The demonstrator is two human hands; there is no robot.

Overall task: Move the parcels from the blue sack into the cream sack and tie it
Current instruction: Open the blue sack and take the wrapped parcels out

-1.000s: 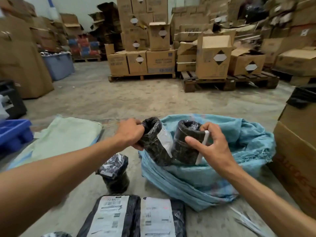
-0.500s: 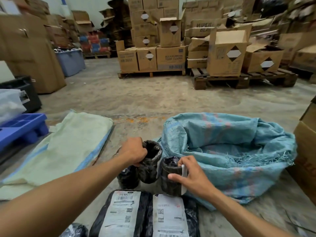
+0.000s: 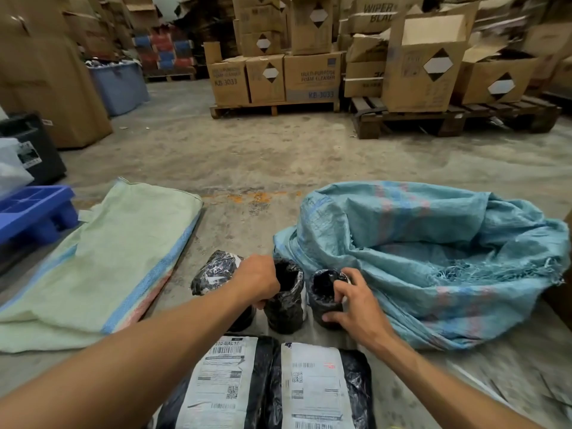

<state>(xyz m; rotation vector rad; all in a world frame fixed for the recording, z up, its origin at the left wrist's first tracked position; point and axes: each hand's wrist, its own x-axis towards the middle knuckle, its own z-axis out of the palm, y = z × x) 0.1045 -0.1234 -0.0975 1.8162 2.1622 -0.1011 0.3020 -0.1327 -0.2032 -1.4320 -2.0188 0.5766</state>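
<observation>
On the concrete floor (image 3: 278, 156), near 6 o'clock: left hand (image 3: 257, 281) curled round the rim of a black wrapped parcel (image 3: 286, 308), standing upright; right hand (image 3: 356, 301) gripping a second black parcel (image 3: 323, 297) just beside it, touching the blue sack (image 3: 433, 258). Blue sack slumped at 3 o'clock, mouth open. Cream sack (image 3: 123, 258) flat at 9 o'clock, well apart. Third black parcel (image 3: 213, 274) behind the left hand. Two labelled flat parcels (image 3: 263, 388) side by side at 6 o'clock, nearest the camera.
</observation>
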